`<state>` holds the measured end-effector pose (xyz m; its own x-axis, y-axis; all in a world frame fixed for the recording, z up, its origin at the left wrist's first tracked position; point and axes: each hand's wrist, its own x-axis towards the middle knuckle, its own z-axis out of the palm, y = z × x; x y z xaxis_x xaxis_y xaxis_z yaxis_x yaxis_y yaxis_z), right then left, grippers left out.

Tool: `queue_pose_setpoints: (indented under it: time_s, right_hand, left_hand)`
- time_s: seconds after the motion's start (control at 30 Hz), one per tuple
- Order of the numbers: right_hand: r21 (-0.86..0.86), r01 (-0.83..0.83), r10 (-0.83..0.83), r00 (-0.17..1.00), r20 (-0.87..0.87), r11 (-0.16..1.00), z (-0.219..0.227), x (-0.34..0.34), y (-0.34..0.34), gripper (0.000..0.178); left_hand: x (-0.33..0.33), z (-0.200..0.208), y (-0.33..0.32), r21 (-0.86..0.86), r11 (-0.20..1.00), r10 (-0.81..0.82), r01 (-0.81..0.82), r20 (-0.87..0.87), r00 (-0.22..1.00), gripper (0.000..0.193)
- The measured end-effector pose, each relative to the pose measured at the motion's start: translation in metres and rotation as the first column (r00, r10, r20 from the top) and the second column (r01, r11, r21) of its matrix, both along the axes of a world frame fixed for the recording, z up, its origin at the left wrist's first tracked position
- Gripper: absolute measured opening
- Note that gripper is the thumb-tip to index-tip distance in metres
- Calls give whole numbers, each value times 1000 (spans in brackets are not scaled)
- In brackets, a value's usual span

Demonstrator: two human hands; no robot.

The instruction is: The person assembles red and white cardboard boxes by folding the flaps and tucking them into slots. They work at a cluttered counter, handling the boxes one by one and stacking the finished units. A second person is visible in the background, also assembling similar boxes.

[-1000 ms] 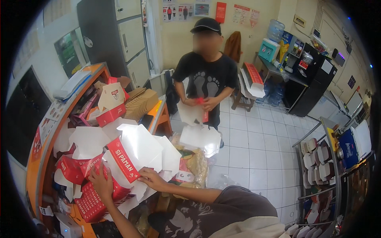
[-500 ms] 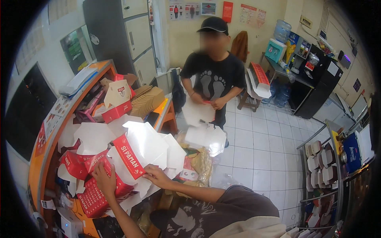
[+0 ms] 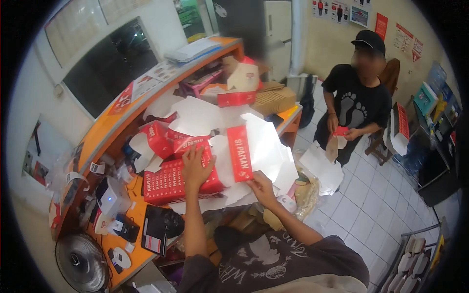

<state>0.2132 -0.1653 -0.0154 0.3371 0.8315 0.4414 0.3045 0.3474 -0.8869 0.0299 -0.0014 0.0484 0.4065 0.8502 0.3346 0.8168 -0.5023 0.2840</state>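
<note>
My right hand (image 3: 264,189) pinches the lower corner of a red-and-white folding carton (image 3: 239,155), its white inner flaps fanned out to the right. My left hand (image 3: 195,168) lies with its fingers spread on a pile of nested red cartons (image 3: 166,181), holding nothing that I can see. Just beyond that hand are other partly folded red cartons (image 3: 157,138) with white flaps (image 3: 193,116). The flaps overlap, so where one carton ends is hard to tell.
An orange counter (image 3: 128,215) carries a tablet-like screen (image 3: 155,229), a white device (image 3: 111,198) and a fan (image 3: 82,261). Folded brown cardboard (image 3: 276,101) lies behind the cartons. A co-worker (image 3: 359,97) stands at the right, holding a small red carton (image 3: 339,132). Shelves (image 3: 410,263) hold more boxes.
The view has swung left, bringing the fan and screen into sight. Both hands keep about the same places on the cartons. The co-worker's carton is lower and turned differently.
</note>
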Motion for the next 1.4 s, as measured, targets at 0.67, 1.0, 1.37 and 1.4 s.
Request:
queue_pose_setpoints:
  time_s: [0.67,1.0,1.37,1.4]
  right_hand:
    - [236,256,-210,956,-204,937,34,-41,113,21]
    - [67,349,-311,894,-322,935,26,-91,214,37]
    - [-53,338,-342,927,-153,940,18,-91,226,49]
    - [-46,371,-374,922,-96,927,10,-87,235,51]
  left_hand:
    - [-11,6,-6,-26,999,-39,43,129,991,42]
    - [-10,2,-4,8,1000,-28,27,119,993,42]
    - [-13,-6,-7,35,999,-8,6,52,999,48]
    - [-12,-5,-3,49,998,-30,27,55,998,49]
